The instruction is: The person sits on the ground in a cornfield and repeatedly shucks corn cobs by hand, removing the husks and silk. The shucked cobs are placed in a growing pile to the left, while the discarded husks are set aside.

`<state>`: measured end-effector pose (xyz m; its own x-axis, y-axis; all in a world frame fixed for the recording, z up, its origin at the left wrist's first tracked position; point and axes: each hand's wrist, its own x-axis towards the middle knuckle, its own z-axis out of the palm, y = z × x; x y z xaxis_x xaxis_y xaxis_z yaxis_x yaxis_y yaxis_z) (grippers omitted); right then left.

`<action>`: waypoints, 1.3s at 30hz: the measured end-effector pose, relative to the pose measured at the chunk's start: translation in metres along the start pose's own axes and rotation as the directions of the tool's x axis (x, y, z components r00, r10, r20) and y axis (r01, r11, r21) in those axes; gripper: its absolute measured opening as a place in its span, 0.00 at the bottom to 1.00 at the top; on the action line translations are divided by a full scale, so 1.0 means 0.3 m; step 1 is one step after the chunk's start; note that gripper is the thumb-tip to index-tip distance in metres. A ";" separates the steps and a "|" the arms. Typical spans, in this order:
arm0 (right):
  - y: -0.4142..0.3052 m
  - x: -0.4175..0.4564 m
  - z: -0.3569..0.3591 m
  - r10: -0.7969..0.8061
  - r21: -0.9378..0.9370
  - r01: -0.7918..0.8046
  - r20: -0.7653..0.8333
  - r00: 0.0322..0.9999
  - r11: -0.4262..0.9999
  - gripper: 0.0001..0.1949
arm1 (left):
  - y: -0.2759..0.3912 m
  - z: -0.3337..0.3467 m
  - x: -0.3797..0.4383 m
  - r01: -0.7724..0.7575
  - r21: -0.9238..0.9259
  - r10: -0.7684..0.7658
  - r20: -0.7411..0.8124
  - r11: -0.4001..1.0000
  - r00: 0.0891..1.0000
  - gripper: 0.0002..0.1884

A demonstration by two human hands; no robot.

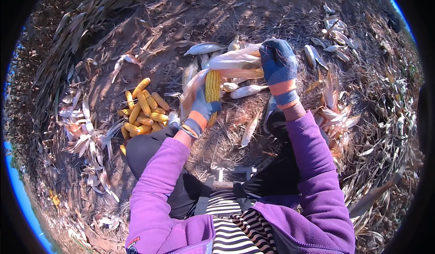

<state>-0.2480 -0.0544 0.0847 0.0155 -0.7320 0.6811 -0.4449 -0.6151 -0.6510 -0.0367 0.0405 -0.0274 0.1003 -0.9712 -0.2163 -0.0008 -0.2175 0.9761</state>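
My left hand (203,109), in a blue and orange work glove, grips an ear of corn (212,87) whose yellow kernels are bared. Pale husk leaves (238,60) stretch from the upper end of this ear to my right hand (279,60), gloved alike and closed on them. More husk hangs along the left side of the ear. Beneath and behind the held ear, several corn ears in their husks (247,91) lie on the ground. A pile of bare yellow corn ears (143,108) is beside my left knee.
Loose dry husks lie in heaps at the left (85,140) and right (334,118). Another group of pale husks or husked ears (336,38) is at the upper right. Dry stalks (74,30) line the upper left. A small frame (234,169) stands between my legs.
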 end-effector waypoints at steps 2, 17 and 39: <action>-0.021 -0.014 0.023 -0.018 0.011 0.018 0.047 0.999 1.000 0.06 | -0.015 0.002 0.007 -0.032 0.082 0.036 -0.054 0.996 0.998 0.36; -0.124 -0.058 0.064 -0.117 -0.077 0.177 0.490 0.864 0.981 0.04 | -0.172 -0.061 0.123 -0.195 0.570 0.257 -0.029 0.798 0.966 0.21; 0.180 -0.205 0.355 0.765 -0.373 -0.708 0.524 0.373 0.600 0.32 | -0.014 0.078 -0.062 0.040 0.687 -0.119 0.069 0.726 0.990 0.52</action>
<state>-0.1776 -0.0738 -0.0279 0.1349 -0.8974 -0.4200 -0.6116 0.2581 -0.7479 -0.0618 0.0573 -0.0280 0.0311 -0.9427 -0.3323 -0.6799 -0.2637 0.6843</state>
